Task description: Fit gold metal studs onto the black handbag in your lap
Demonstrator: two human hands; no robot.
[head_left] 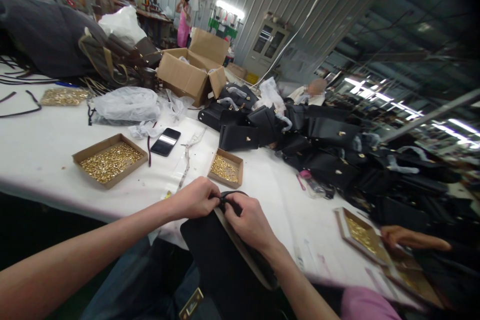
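Observation:
A black handbag (pixel 221 260) rests tilted on my lap against the table edge, with a gold metal clasp (pixel 192 304) low on its front. My left hand (pixel 200 198) pinches the bag's upper edge. Right beside it, my right hand (pixel 245 217) is closed on the same edge, thumb and fingers together. Whatever small part lies between the fingertips is hidden. Just beyond my hands sits a small cardboard tray (pixel 240 180) of gold metal fittings. A larger tray (pixel 108 186) of similar fittings stands to the left.
Black handbags (pixel 240 135) are heaped at the back right. A phone (pixel 165 141), a plastic-wrapped bundle (pixel 125 105) and an open cardboard box (pixel 182 77) lie further back. At the right, a co-worker's hand (pixel 407 236) is by another fittings tray (pixel 343 225).

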